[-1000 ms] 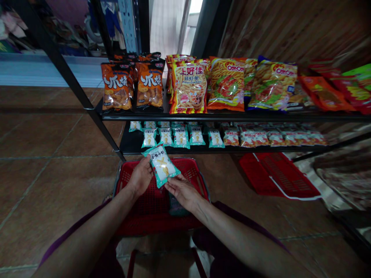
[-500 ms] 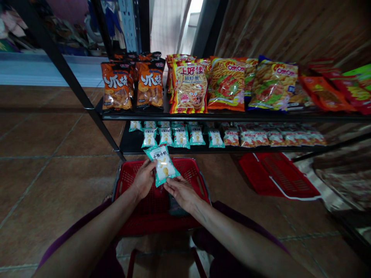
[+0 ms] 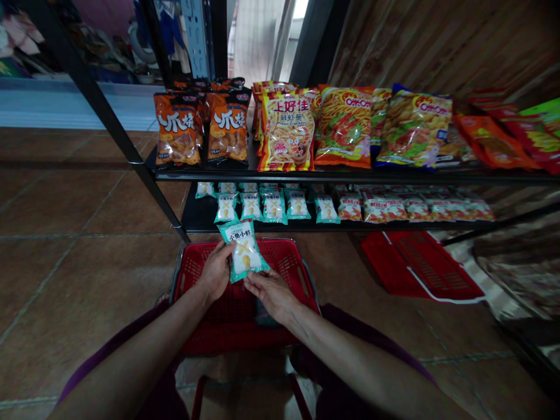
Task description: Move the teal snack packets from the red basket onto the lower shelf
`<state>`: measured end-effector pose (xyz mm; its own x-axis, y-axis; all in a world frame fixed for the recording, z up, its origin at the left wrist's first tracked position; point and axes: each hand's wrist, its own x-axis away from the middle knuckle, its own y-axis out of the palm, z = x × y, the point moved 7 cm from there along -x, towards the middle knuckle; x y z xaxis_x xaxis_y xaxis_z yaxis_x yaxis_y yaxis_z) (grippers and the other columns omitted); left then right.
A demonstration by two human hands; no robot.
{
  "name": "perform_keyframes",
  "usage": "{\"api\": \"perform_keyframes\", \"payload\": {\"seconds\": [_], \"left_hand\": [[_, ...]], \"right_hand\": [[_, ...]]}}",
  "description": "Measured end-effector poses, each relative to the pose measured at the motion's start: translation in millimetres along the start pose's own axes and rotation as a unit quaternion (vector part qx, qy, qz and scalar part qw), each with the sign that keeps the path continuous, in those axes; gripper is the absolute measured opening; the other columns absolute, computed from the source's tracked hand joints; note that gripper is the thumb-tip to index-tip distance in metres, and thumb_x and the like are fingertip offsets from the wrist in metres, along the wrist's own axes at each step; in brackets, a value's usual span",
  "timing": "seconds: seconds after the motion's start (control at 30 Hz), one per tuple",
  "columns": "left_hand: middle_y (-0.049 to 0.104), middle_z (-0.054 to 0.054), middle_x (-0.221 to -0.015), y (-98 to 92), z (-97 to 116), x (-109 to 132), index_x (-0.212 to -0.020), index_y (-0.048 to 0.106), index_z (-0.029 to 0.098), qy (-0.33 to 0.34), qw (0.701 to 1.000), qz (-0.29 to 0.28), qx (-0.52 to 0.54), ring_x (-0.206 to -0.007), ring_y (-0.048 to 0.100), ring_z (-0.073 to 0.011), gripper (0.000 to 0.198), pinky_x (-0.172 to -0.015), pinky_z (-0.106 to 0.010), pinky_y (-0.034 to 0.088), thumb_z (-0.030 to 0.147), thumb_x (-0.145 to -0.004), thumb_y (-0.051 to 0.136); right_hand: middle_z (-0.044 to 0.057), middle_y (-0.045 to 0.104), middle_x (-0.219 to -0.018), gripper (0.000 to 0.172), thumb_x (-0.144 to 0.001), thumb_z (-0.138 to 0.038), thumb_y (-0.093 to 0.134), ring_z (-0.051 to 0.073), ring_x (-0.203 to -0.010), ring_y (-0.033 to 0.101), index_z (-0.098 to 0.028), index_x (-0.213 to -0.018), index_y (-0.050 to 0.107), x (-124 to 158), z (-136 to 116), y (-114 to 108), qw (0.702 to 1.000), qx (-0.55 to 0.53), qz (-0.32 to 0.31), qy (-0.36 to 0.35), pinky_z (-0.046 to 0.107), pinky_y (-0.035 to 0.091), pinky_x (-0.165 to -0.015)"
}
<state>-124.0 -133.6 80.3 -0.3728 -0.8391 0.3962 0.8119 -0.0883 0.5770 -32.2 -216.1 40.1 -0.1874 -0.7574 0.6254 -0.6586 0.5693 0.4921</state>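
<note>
A small white and teal snack bag (image 3: 245,251) is held up, its printed front facing me, tilted slightly. My left hand (image 3: 217,269) is closed on its left edge, thumb over the front. With thumb and fingers, my right hand (image 3: 270,291) pinches its lower right corner. Below both hands sits a red shopping basket (image 3: 286,249) between my knees. Something dark lies inside it, partly hidden by my right hand. Just beyond the basket, several matching teal bags (image 3: 273,206) stand in a row on the lower shelf (image 3: 201,221).
Prawn cracker bags (image 3: 286,131), orange and black snack bags (image 3: 178,129) and other packets fill the upper shelf (image 3: 245,175). A black upright post (image 3: 109,111) rises at left. Another red basket (image 3: 420,265) with a white handle lies on the tiled floor (image 3: 79,280) at right.
The teal snack bag has tipped a little and shifted slightly left and down, both hands still on it. The shelf goods have not moved.
</note>
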Motion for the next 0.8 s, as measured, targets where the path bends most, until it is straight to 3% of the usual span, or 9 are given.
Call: {"api": "perform_keyframes", "payload": {"seconds": [0.3, 0.5, 0.6, 0.8], "left_hand": [[0.068, -0.008, -0.103, -6.8, 2, 1, -0.11, 0.058, 0.017, -0.016, 0.999, 0.025, -0.013, -0.088, 0.066, -0.021, 0.039, -0.078, -0.034, 0.053, 0.026, -0.073, 0.065], [0.069, -0.009, -0.099, -15.9, 2, 0, -0.106, 0.059, 0.016, -0.036, 0.998, 0.041, -0.024, -0.081, 0.067, -0.0202, 0.035, -0.073, -0.033, 0.054, 0.026, -0.073, 0.065], [0.07, -0.009, -0.097, -15.6, -2, 3, -0.104, 0.06, 0.016, -0.064, 0.997, 0.021, -0.038, -0.078, 0.067, -0.0202, 0.034, -0.068, -0.032, 0.054, 0.026, -0.071, 0.067], [0.07, -0.01, -0.095, -13.2, -14, 11, -0.101, 0.063, 0.016, -0.102, 0.99, -0.02, -0.091, -0.075, 0.067, -0.0205, 0.037, -0.064, -0.029, 0.052, 0.027, -0.067, 0.072]], "right_hand": [[0.0, 0.068, -0.071, 0.036, -0.045, -0.016, 0.081, 0.013, -0.072, 0.064, -0.017, -0.073, 0.059, 0, 1, 0, 0.999, 0.035, -0.016, 0.012, 0.03, 0.05, -0.08], [-0.003, 0.066, -0.067, 0.026, -0.051, -0.008, 0.069, 0.01, -0.066, 0.061, -0.02, -0.072, 0.06, -9, -18, -20, 0.996, 0.053, 0.068, -0.026, 0.023, 0.046, -0.065], [-0.002, 0.067, -0.069, 0.019, -0.056, -0.017, 0.071, 0.011, -0.067, 0.061, -0.021, -0.073, 0.062, -12, -34, -21, 0.995, 0.028, 0.083, -0.047, 0.024, 0.045, -0.065], [-0.001, 0.07, -0.087, 0.026, -0.06, -0.035, 0.076, 0.012, -0.078, 0.061, -0.022, -0.079, 0.065, -10, -54, 0, 0.997, 0.041, 0.021, -0.054, 0.022, 0.044, -0.067]]}}
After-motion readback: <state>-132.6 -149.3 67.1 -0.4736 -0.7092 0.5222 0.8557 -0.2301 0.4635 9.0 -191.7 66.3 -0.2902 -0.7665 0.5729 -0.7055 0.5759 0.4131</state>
